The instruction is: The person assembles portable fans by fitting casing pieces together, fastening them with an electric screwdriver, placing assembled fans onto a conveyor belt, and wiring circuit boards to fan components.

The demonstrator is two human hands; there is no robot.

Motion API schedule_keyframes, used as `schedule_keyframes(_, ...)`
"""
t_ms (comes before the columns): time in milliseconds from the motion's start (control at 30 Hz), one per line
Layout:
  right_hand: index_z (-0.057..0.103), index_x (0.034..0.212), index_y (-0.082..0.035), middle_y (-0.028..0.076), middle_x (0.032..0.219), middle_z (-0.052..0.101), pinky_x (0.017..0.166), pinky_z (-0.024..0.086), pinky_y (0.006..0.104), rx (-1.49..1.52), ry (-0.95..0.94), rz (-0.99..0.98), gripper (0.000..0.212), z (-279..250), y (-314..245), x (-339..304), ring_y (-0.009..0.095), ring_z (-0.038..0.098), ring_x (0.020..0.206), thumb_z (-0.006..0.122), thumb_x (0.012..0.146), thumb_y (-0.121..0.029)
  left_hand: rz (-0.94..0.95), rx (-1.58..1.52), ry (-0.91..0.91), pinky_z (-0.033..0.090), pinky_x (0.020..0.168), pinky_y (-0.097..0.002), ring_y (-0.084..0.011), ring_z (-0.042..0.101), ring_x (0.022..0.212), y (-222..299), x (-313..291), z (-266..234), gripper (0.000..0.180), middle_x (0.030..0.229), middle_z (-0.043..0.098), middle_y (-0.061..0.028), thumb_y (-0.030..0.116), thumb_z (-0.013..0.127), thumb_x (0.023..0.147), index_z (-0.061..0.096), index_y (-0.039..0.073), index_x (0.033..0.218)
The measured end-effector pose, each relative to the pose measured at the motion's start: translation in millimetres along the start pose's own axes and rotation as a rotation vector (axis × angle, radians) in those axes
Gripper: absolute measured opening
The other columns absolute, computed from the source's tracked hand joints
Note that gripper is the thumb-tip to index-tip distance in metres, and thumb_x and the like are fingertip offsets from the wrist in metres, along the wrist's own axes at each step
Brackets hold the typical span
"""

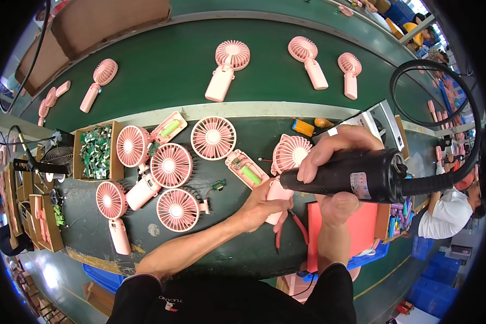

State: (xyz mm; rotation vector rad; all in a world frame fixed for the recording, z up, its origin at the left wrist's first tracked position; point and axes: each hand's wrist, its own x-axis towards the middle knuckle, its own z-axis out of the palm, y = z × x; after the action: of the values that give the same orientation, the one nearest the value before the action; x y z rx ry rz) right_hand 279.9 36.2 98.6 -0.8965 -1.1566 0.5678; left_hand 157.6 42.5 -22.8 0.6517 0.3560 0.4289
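Note:
My right hand (337, 162) grips a thick black power tool (356, 175) with a black hose looping up to the right; its tip points left onto a pink handheld fan (290, 156). My left hand (262, 205) holds that fan's pink handle against the green bench. An opened pink fan half with a green battery (247, 170) lies just left of it. Red-handled pliers (294, 227) lie under my hands.
Several pink fans (170, 164) cluster at bench centre-left beside a cardboard box of green circuit boards (95, 152). More fans (227, 67) ride a green conveyor behind. A red pad (362, 232) lies at right. A person in white (448, 208) sits at far right.

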Motion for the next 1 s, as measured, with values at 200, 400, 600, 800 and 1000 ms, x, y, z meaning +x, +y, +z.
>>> schedule_keyframes(200,0.043,0.116,0.005,0.012,0.077,0.058,0.052,0.053,0.0285,-0.076,-0.051,-0.002,0.078,1.0,-1.9,4.0,0.018,0.060,0.059,0.076,0.076,-0.053,0.023,0.038,-0.011,0.047,0.040,-0.0303,-0.0166,0.057,0.048,0.4,1.4,0.3,0.036,0.082,0.055,-0.0090,-0.002,0.059,0.084,0.043,-0.002,0.116)
schedule_keyframes(400,0.057,0.111,-0.003,0.007,0.091,0.063,0.067,0.049,0.0310,-0.192,-0.151,0.152,0.060,-16.3,1.4,-3.7,0.015,0.061,0.075,0.087,0.063,-0.022,-0.176,0.434,-0.097,0.047,0.052,-0.0309,-0.0175,0.061,0.071,-26.9,-0.9,-35.7,0.032,0.077,0.060,-0.0084,0.033,0.053,0.089,0.059,0.001,0.091)
schedule_keyframes(600,0.054,0.090,-0.004,0.002,0.066,0.055,0.046,0.038,0.0278,-0.177,-0.073,-0.195,0.042,-0.9,7.2,3.0,0.015,0.052,0.049,0.083,0.065,-0.020,-0.113,0.086,0.107,0.042,0.032,-0.0293,-0.0212,0.055,0.050,-5.4,-4.6,10.8,0.038,0.081,0.058,-0.0166,0.002,0.058,0.079,0.047,-0.008,0.113)
schedule_keyframes(800,0.053,0.089,-0.004,0.003,0.062,0.053,0.044,0.038,0.0282,-0.159,-0.057,-0.248,0.041,2.7,3.9,0.6,0.018,0.051,0.047,0.082,0.066,-0.018,-0.117,0.078,0.109,0.044,0.033,-0.0303,-0.0218,0.055,0.050,-8.8,-6.3,10.7,0.038,0.081,0.058,-0.0163,0.001,0.058,0.079,0.046,-0.006,0.115)
schedule_keyframes(1000,0.051,0.087,-0.003,0.005,0.061,0.054,0.047,0.041,0.0313,-0.084,-0.085,-0.250,0.039,9.5,8.6,2.1,0.024,0.056,0.050,0.081,0.066,-0.018,-0.060,0.084,0.108,0.045,0.032,-0.0299,-0.0207,0.054,0.050,-11.0,-5.7,0.1,0.043,0.082,0.058,-0.0159,0.009,0.061,0.078,0.046,-0.005,0.116)
